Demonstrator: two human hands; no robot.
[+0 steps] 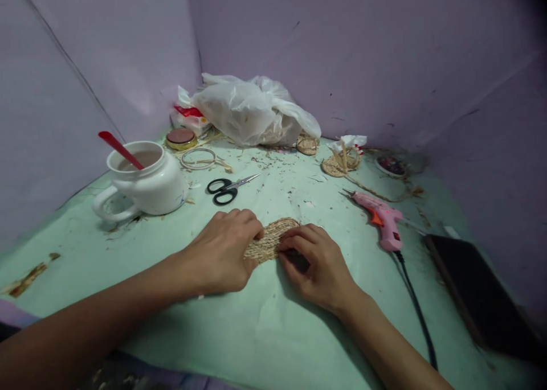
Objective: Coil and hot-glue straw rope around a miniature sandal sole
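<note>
A small woven straw mat (pixel 273 239) lies flat on the pale green table cover (pixel 239 327). My left hand (pixel 222 252) rests on the mat's left side, fingers curled down and pressing it. My right hand (pixel 318 262) presses the mat's right edge with bent fingers; a dark thing shows under the palm, too hidden to name. Black-handled scissors (pixel 228 189) lie just beyond my left hand. A pink glue gun (pixel 380 218) lies to the right of my right hand, its black cord (pixel 416 310) running toward me.
A white mug (pixel 143 182) with a red spoon stands at the left. A white plastic bag (pixel 252 111), a round tin (pixel 181 138), a wire ring (pixel 198 159) and straw coils (pixel 339 163) sit at the back. A dark flat object (pixel 474 293) lies at the right. Purple walls enclose the table.
</note>
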